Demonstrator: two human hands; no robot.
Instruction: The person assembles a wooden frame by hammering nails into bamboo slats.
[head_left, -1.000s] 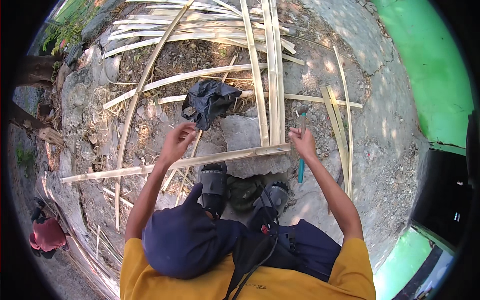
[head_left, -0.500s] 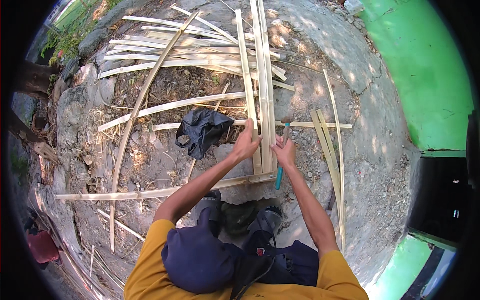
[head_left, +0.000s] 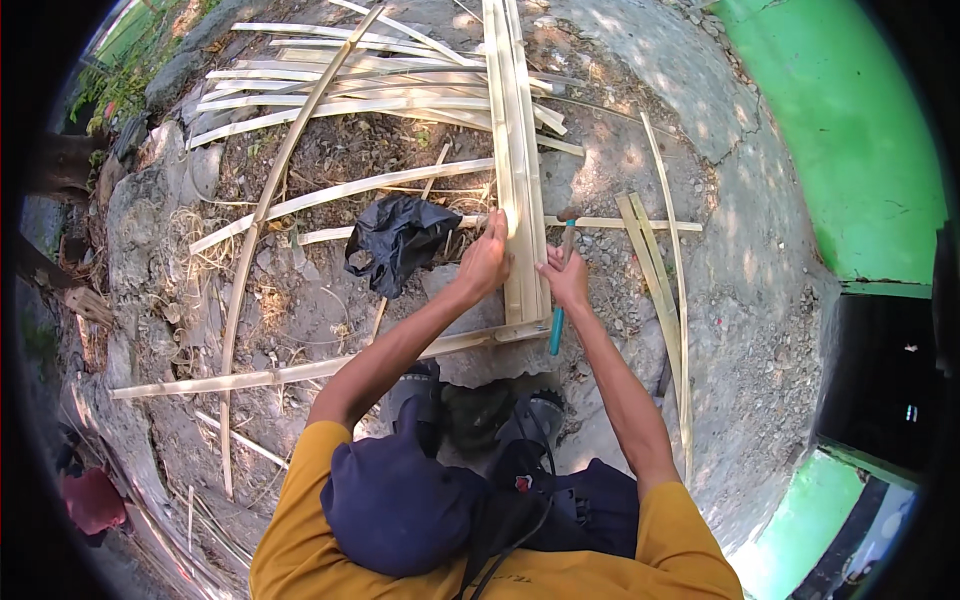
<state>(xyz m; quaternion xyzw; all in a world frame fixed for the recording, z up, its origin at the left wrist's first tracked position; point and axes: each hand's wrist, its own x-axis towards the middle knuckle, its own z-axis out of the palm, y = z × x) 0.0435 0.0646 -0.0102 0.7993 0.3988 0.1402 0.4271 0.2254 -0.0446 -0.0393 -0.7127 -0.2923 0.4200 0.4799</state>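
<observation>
Long pale split-bamboo strips [head_left: 523,190] lie side by side, running away from me over crosswise strips. At their left edge, my left hand [head_left: 484,260] rests with its fingers stretched out along the outermost strip. My right hand [head_left: 567,280] is closed around a hammer [head_left: 557,332] with a teal handle, its brownish head pointing away from me. The knuckles of that hand are close to the strips' right edge. Under the strips' near end runs a crosswise bamboo strip [head_left: 250,379]. A crumpled black plastic bag [head_left: 398,243] lies left of my left hand.
Several loose bamboo strips [head_left: 350,106] are spread at the far left, and a long one [head_left: 266,205] slants across the left side. More strips [head_left: 655,280] lie to the right. A green wall [head_left: 850,130] stands at the right. Rocks and rubble cover the ground.
The leftmost long strip has swung right at its far end, closing the gap to the others. My left hand has moved with it. The hammer stays in my right hand.
</observation>
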